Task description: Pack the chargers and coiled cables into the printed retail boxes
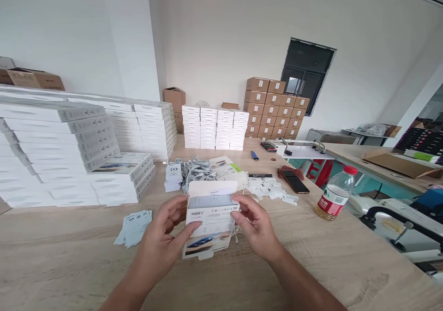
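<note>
A white printed cardboard box (pixel 211 228) is held up over the table, its top flap raised and its upper end open toward me. My left hand (pixel 169 228) grips its left side, thumb across the printed face. On the right edge, my right hand (pixel 254 223) pinches the box near its open end. Behind it lie a heap of grey-white cables (pixel 198 170) and a stack of small white cards (pixel 173 177). Several printed leaflets (pixel 134 228) rest on the table left of my left hand. Part of a white cable shows beneath the box at its right.
Tall stacks of white boxes (pixel 58 149) fill the left; more white boxes (pixel 214 128) stand at the back. Small white paper pieces (pixel 270 188), a black marker (pixel 260 176), a phone (pixel 295 181) and a red-capped bottle (pixel 335 194) lie or stand to the right. Brown cartons (pixel 273 110) are piled behind.
</note>
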The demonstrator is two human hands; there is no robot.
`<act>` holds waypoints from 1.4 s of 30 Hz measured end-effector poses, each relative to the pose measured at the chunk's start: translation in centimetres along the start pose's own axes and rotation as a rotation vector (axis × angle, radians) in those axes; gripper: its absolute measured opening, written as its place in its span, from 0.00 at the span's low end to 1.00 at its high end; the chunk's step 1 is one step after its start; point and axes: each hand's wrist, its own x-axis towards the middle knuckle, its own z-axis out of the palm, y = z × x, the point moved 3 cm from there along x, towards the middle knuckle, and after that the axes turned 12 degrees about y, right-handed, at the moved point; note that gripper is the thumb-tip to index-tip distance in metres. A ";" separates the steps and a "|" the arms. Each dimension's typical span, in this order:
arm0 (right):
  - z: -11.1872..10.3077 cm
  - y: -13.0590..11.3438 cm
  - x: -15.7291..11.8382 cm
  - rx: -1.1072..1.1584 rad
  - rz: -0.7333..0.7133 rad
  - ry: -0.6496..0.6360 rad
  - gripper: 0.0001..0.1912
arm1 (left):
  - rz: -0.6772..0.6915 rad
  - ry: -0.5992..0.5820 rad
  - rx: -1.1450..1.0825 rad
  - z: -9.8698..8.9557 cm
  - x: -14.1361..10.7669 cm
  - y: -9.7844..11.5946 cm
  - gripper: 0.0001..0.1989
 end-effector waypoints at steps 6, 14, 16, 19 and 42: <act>-0.2 -0.8 0.2 -0.063 -0.105 0.007 0.13 | -0.021 0.004 0.037 0.0 -0.1 -0.2 0.27; 0.1 -1.3 0.2 0.120 0.075 0.028 0.11 | -0.070 -0.073 0.041 -0.8 0.2 0.0 0.22; 0.0 -1.1 0.2 0.088 0.080 0.025 0.13 | -0.083 -0.109 0.063 -0.8 0.2 -0.1 0.22; 0.0 -0.9 0.2 0.018 0.079 0.002 0.17 | -0.094 -0.165 0.110 -0.7 0.1 -0.1 0.23; 0.7 -1.2 0.0 0.125 0.159 -0.130 0.17 | -0.120 -0.016 0.067 -0.8 0.5 0.7 0.25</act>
